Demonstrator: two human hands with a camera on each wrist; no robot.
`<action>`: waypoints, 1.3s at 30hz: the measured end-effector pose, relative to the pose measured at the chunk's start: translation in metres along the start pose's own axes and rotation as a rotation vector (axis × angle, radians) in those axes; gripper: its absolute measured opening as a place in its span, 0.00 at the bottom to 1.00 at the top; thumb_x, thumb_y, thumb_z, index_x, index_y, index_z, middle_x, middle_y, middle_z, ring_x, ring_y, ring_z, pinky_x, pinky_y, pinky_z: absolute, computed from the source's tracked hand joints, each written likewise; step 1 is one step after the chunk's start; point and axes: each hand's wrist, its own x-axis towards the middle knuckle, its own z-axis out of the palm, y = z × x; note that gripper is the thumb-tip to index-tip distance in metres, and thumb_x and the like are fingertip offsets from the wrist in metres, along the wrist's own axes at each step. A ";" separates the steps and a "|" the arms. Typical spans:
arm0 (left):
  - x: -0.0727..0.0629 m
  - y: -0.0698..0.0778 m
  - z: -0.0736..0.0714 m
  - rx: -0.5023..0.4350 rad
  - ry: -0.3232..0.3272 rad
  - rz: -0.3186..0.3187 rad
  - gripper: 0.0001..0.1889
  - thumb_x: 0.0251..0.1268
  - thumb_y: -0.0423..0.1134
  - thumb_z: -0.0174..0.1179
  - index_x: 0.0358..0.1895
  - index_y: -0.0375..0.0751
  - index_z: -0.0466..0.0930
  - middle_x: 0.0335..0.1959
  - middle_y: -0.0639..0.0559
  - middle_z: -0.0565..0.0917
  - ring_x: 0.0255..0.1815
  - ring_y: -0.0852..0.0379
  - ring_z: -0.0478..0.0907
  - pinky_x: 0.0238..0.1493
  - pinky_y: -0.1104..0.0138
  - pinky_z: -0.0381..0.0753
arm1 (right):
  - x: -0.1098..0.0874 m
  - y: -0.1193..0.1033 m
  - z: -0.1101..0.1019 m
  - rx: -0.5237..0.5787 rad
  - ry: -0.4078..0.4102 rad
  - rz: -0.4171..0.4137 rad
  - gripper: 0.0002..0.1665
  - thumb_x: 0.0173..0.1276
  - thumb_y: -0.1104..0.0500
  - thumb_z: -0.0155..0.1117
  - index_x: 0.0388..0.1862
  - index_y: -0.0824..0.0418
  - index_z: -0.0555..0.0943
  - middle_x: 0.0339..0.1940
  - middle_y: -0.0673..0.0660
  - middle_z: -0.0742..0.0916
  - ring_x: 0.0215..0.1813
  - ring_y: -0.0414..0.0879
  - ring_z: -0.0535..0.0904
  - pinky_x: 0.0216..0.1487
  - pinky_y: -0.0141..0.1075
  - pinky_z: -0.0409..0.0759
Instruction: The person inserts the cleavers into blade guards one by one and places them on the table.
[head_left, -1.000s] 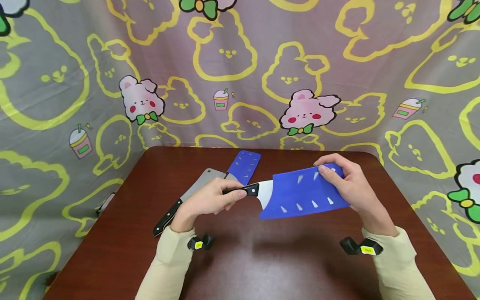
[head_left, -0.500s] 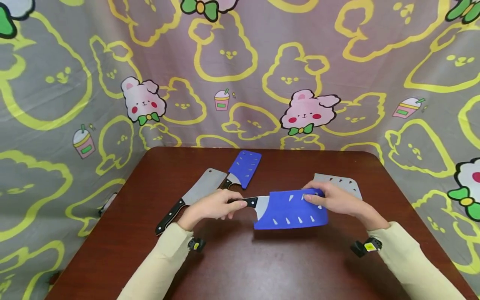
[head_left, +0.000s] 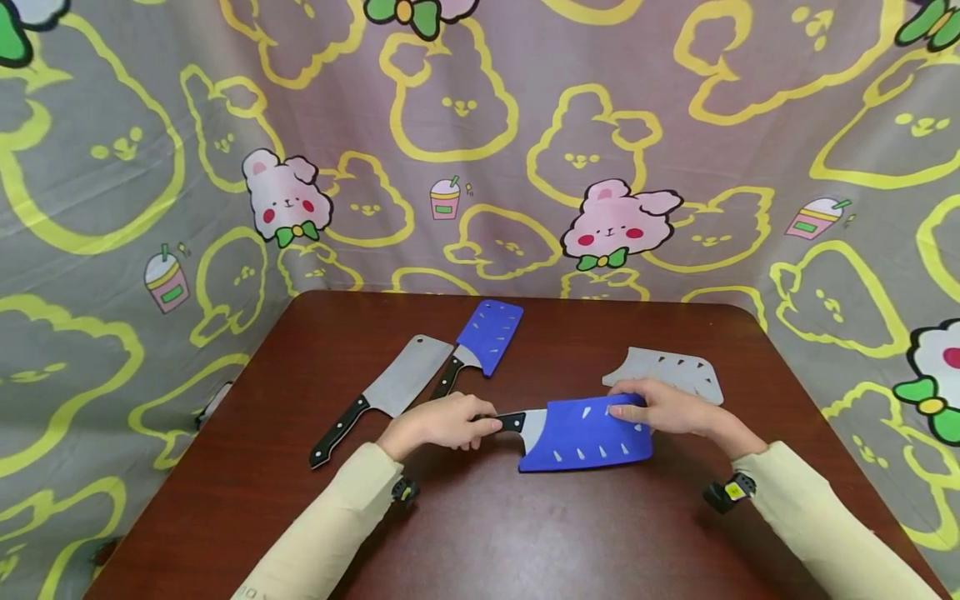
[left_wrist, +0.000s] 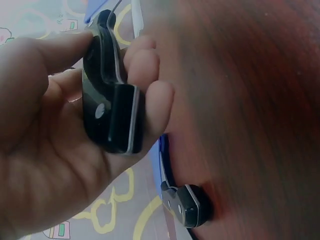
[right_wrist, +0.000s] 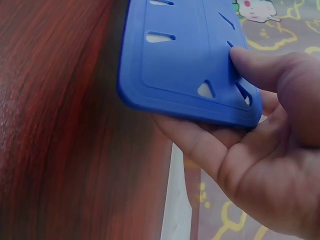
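Note:
My left hand [head_left: 447, 423] grips the black handle [left_wrist: 111, 95] of a cleaver, its fingers curled around it. A blue slotted blade cover [head_left: 592, 435] encloses most of the blade, and a strip of bare steel [head_left: 534, 429] shows beside the handle. My right hand [head_left: 663, 406] pinches the far end of the cover, thumb on its face and fingers behind, as the right wrist view shows. The cleaver is held level, low over the table. Behind the right hand lies a white slotted blade cover [head_left: 682, 372], partly hidden by that hand.
On the left of the brown table [head_left: 525, 533] lies a bare cleaver [head_left: 408, 375] with a black handle. Close to its right is a smaller cleaver in a blue cover [head_left: 489, 335]. A patterned curtain [head_left: 480, 150] stands behind the table.
Both hands have lowered the covered cleaver toward me and the table. The right hand has shifted left and down, bringing the white cover behind it into view.

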 end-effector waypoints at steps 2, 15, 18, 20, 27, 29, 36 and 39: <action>0.000 -0.001 0.000 0.010 -0.002 0.003 0.14 0.77 0.46 0.49 0.45 0.41 0.81 0.23 0.49 0.84 0.20 0.63 0.78 0.23 0.70 0.77 | 0.000 0.000 0.001 -0.017 -0.004 -0.003 0.21 0.73 0.49 0.60 0.56 0.61 0.77 0.42 0.56 0.86 0.39 0.45 0.83 0.34 0.37 0.84; -0.033 -0.003 -0.024 0.156 0.141 -0.027 0.15 0.76 0.45 0.51 0.51 0.42 0.83 0.43 0.53 0.86 0.42 0.59 0.81 0.49 0.60 0.79 | -0.006 0.009 -0.010 -0.317 0.116 -0.001 0.10 0.72 0.55 0.60 0.46 0.59 0.81 0.35 0.50 0.85 0.35 0.40 0.76 0.37 0.35 0.75; -0.046 -0.012 -0.032 0.132 0.157 -0.042 0.14 0.75 0.45 0.51 0.50 0.42 0.83 0.41 0.53 0.85 0.40 0.60 0.79 0.46 0.61 0.78 | -0.007 0.014 -0.017 -0.348 0.145 0.019 0.10 0.72 0.55 0.60 0.45 0.60 0.81 0.33 0.51 0.85 0.34 0.40 0.76 0.35 0.35 0.75; -0.054 -0.020 -0.037 0.121 0.170 -0.067 0.14 0.75 0.45 0.52 0.50 0.42 0.83 0.39 0.53 0.85 0.38 0.60 0.78 0.44 0.62 0.77 | -0.008 0.021 -0.023 -0.367 0.185 0.027 0.10 0.72 0.56 0.60 0.45 0.61 0.81 0.32 0.51 0.85 0.33 0.40 0.76 0.34 0.35 0.74; -0.085 -0.051 -0.049 0.108 0.236 -0.231 0.13 0.73 0.46 0.55 0.50 0.43 0.82 0.39 0.50 0.86 0.36 0.61 0.79 0.38 0.63 0.77 | -0.012 0.052 -0.044 -0.386 0.323 0.107 0.15 0.71 0.57 0.61 0.50 0.66 0.79 0.41 0.61 0.86 0.41 0.52 0.81 0.37 0.42 0.79; -0.092 -0.059 -0.049 0.109 0.249 -0.277 0.13 0.72 0.46 0.56 0.50 0.42 0.82 0.40 0.49 0.86 0.38 0.59 0.80 0.38 0.62 0.78 | -0.015 0.059 -0.048 -0.395 0.339 0.139 0.18 0.71 0.57 0.61 0.53 0.68 0.77 0.47 0.66 0.85 0.48 0.59 0.81 0.42 0.49 0.81; -0.115 -0.081 -0.047 0.170 0.278 -0.401 0.24 0.67 0.47 0.62 0.59 0.36 0.75 0.49 0.39 0.81 0.49 0.45 0.79 0.47 0.52 0.79 | -0.019 0.073 -0.057 -0.459 0.334 0.194 0.28 0.67 0.53 0.65 0.59 0.69 0.72 0.57 0.76 0.77 0.56 0.69 0.74 0.52 0.63 0.73; -0.121 -0.088 -0.045 0.176 0.257 -0.457 0.29 0.64 0.49 0.65 0.62 0.36 0.71 0.53 0.36 0.77 0.52 0.42 0.77 0.50 0.48 0.77 | -0.020 0.079 -0.059 -0.494 0.319 0.207 0.33 0.66 0.51 0.66 0.62 0.69 0.70 0.60 0.76 0.75 0.58 0.70 0.72 0.54 0.65 0.71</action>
